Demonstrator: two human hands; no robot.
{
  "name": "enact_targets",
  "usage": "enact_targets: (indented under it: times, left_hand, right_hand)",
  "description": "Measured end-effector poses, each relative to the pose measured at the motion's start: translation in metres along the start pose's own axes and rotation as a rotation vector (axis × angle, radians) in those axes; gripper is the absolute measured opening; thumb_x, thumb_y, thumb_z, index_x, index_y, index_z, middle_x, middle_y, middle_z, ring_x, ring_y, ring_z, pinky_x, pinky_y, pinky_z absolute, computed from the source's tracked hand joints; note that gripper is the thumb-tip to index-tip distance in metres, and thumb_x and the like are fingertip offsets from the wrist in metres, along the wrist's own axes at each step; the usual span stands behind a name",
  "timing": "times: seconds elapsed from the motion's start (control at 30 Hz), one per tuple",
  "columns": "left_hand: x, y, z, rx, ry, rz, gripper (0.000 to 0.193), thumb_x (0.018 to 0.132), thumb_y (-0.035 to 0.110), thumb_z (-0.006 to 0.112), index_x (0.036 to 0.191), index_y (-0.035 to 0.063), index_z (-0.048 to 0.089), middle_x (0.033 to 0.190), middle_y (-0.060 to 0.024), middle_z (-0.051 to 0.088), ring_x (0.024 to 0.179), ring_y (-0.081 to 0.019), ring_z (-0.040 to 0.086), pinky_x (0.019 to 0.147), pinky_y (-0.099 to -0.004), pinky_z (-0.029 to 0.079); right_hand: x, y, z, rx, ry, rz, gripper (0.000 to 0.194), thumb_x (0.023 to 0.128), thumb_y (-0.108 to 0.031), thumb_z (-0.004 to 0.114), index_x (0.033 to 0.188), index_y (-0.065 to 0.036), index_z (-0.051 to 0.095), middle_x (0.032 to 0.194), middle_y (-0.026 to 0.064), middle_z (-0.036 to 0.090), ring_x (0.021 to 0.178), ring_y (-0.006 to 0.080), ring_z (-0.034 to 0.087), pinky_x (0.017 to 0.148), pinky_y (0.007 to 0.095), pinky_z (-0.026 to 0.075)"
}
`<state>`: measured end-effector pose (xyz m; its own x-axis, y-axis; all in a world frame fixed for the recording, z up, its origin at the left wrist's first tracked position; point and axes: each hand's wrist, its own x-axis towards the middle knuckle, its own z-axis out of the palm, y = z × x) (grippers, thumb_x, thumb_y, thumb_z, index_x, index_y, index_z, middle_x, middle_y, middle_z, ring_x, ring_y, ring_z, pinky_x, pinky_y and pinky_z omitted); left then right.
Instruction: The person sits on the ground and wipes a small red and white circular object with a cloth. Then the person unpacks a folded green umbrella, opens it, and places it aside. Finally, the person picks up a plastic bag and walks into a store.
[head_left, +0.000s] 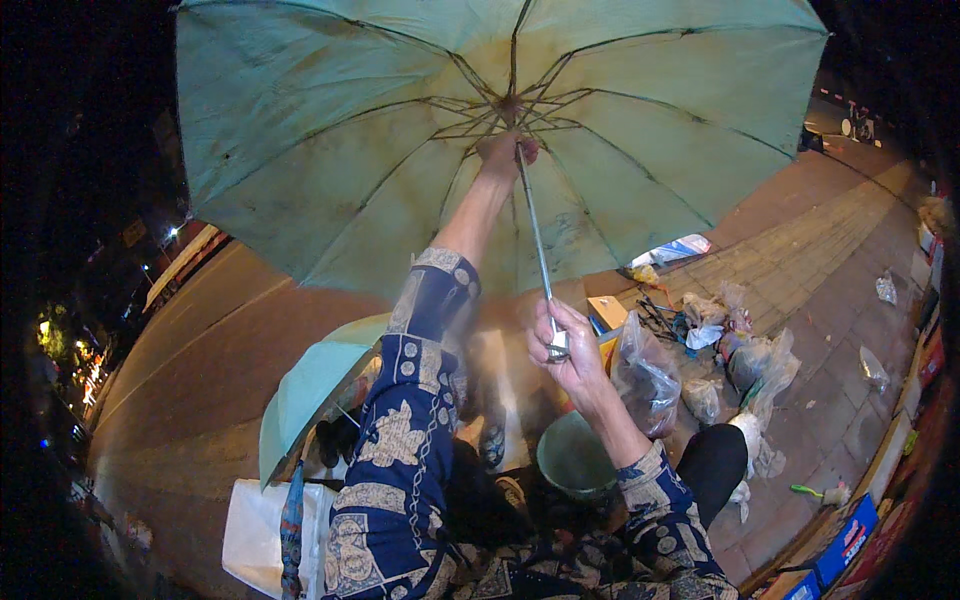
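A pale green umbrella is spread open in front of me, its ribbed underside facing me and brown stains around the hub. High up, my left hand reaches to the top of the metal shaft, gripping it just under the hub where the stretchers meet. Lower down, my right hand is closed around the bottom of the metal shaft, with the short handle end showing between the fingers. Both forearms come from patterned blue and beige sleeves.
A second light green umbrella stands open at left, above a white foam box with a folded umbrella against it. Below my right hand is a green bucket. Plastic bags, a cardboard box and a green-handled brush lie on the paving.
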<state>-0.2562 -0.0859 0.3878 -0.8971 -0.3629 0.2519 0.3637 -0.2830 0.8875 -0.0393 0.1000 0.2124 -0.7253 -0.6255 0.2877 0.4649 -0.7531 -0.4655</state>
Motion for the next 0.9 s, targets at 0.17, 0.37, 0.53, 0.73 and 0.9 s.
enact_targets:
  times: [0.17, 0.37, 0.53, 0.73, 0.9]
  left_hand:
    - [0.011, 0.001, -0.014, -0.039, -0.133, -0.056, 0.021, 0.092, 0.017, 0.052, 0.085, -0.0028, 0.055, 0.072, -0.0164, 0.060, 0.062, -0.0275, 0.060, 0.058, -0.0409, 0.054]
    - [0.022, 0.000, -0.031, -0.036, -0.118, -0.004, 0.019, 0.092, 0.013, 0.049, 0.090, -0.0048, 0.054, 0.076, -0.0186, 0.060, 0.065, -0.0291, 0.059, 0.059, -0.0427, 0.053]
    - [0.019, 0.004, -0.031, -0.137, -0.165, -0.115, 0.016, 0.092, 0.010, 0.048, 0.095, -0.0058, 0.052, 0.080, -0.0199, 0.061, 0.066, -0.0305, 0.059, 0.062, -0.0440, 0.051]
    - [0.007, 0.003, -0.018, -0.100, -0.095, -0.036, 0.017, 0.093, 0.010, 0.048, 0.092, -0.0061, 0.052, 0.079, -0.0199, 0.059, 0.070, -0.0306, 0.059, 0.066, -0.0450, 0.053]
    - [0.004, 0.007, -0.013, -0.123, -0.136, -0.026, 0.017, 0.094, 0.010, 0.047, 0.093, -0.0070, 0.050, 0.083, -0.0191, 0.059, 0.072, -0.0301, 0.058, 0.066, -0.0416, 0.051]
  right_hand:
    - [-0.045, 0.020, 0.001, -0.164, 0.056, 0.040, 0.026, 0.100, -0.025, 0.041, 0.091, -0.003, 0.049, 0.057, 0.0016, 0.045, 0.046, 0.0143, 0.046, 0.042, 0.0279, 0.037]
    - [-0.070, 0.014, 0.002, -0.240, 0.058, 0.020, 0.029, 0.099, -0.029, 0.043, 0.088, -0.003, 0.049, 0.055, 0.0013, 0.045, 0.045, 0.0138, 0.046, 0.042, 0.0260, 0.036]
    - [-0.096, 0.019, 0.004, -0.198, 0.154, 0.078, 0.029, 0.098, -0.031, 0.046, 0.088, -0.004, 0.050, 0.055, 0.0027, 0.046, 0.046, 0.0143, 0.047, 0.042, 0.0254, 0.036]
    - [-0.109, 0.021, 0.007, -0.179, 0.129, 0.059, 0.028, 0.099, -0.029, 0.046, 0.089, -0.004, 0.051, 0.057, 0.0034, 0.048, 0.047, 0.0142, 0.047, 0.043, 0.0256, 0.037]
    - [-0.116, 0.022, 0.010, -0.131, 0.115, 0.065, 0.027, 0.100, -0.027, 0.044, 0.090, -0.003, 0.051, 0.057, 0.0042, 0.050, 0.047, 0.0140, 0.048, 0.044, 0.0255, 0.038]
